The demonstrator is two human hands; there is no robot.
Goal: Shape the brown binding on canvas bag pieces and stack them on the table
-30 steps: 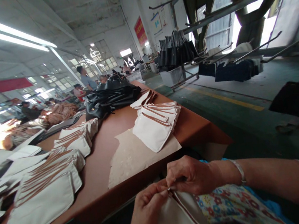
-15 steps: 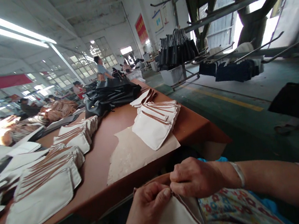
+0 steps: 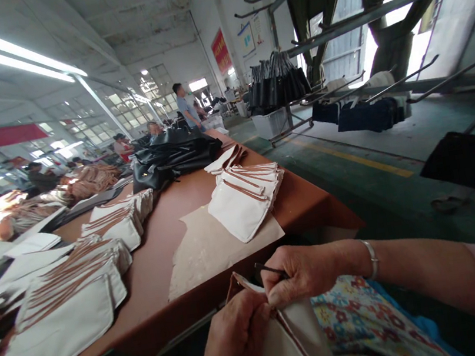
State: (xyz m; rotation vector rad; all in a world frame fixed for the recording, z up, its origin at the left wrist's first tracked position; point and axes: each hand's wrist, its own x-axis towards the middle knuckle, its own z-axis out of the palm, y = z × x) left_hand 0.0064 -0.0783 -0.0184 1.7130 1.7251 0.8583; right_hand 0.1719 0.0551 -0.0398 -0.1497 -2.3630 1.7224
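Note:
A white fabric piece with brown edging (image 3: 294,336) lies over my lap, below the table's front edge. My left hand (image 3: 238,335) is closed on its upper edge, thumb and fingers pinched together. Right beside it, my right hand (image 3: 294,276) is closed too, its fingers at the same edge. A thin dark tool sticks out of my right fist towards the left; its working end is small and unclear. The two hands nearly touch, and they hide part of the brown edging.
On the brown table (image 3: 173,223) a fanned stack of white pieces (image 3: 239,207) rests on brown paper (image 3: 212,250). More white stacks (image 3: 70,316) lie left, black bags (image 3: 176,154) behind. A rack with black bags (image 3: 278,88) stands right. A person in blue (image 3: 186,108) stands far off.
The thin dark tool now shows in my right hand. More of the fabric's upper edge shows between my hands. The far person in blue has moved right, and the view has shifted slightly.

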